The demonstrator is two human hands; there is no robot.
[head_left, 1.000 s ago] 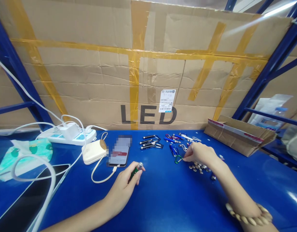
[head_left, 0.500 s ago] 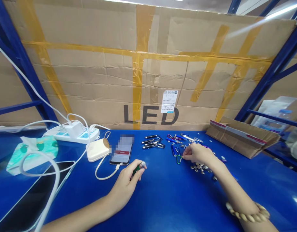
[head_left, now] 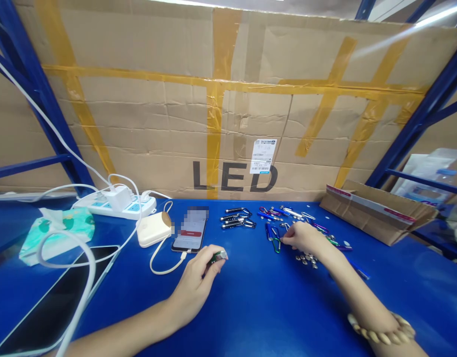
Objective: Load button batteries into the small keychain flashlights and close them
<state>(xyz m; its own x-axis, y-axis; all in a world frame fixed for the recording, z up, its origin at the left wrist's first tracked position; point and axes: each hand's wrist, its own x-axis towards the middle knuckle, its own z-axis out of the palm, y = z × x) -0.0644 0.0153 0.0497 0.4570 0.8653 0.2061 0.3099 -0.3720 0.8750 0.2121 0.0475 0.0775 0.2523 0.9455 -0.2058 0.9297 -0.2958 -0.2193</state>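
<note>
At 6 o'clock, gripping green cylinder [head_left: 220, 255] with left fingers [head_left: 214, 271]; at 4, holding right fingers [head_left: 290, 240] bunched by green carabiner [head_left: 274, 245], can't confirm grip.

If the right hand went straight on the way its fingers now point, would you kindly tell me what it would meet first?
Most likely the green carabiner, just ahead of the right hand; depth is unclear, so the two might even be touching.

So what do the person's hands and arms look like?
The left hand and right hand wear no gloves, and no sleeves show. Around the right arm is a bracelet of chunky, pale beads. Nothing is worn on the left arm where it shows.
</note>
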